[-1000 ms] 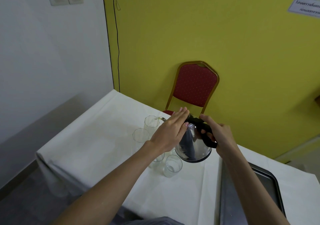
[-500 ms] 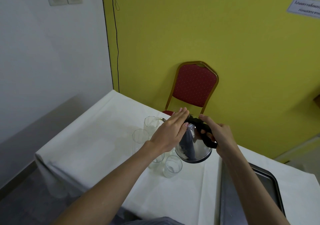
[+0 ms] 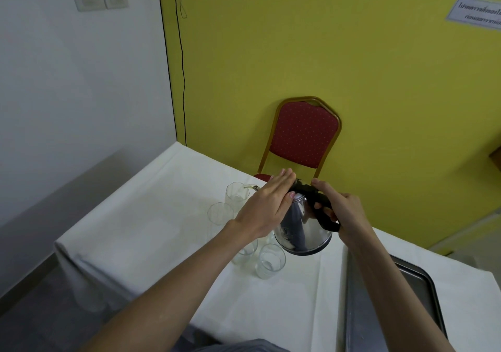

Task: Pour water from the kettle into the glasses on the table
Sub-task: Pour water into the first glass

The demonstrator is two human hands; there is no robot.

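nothing visibly shifts since 0.5 s ago: kettle (image 3: 303,229) stays tilted, lifted off the table (image 3: 151,232), spout at the far glass (image 3: 237,195). open cloth lies left; tray (image 3: 423,297) edge sits close right. left hand (image 3: 267,206) lies flat on the lid, fingers together. right hand (image 3: 343,210) wraps the black handle.

You hold the steel kettle (image 3: 302,229) tilted, spout over the far glass (image 3: 237,195); three other glasses (image 3: 271,260) stand nearby.
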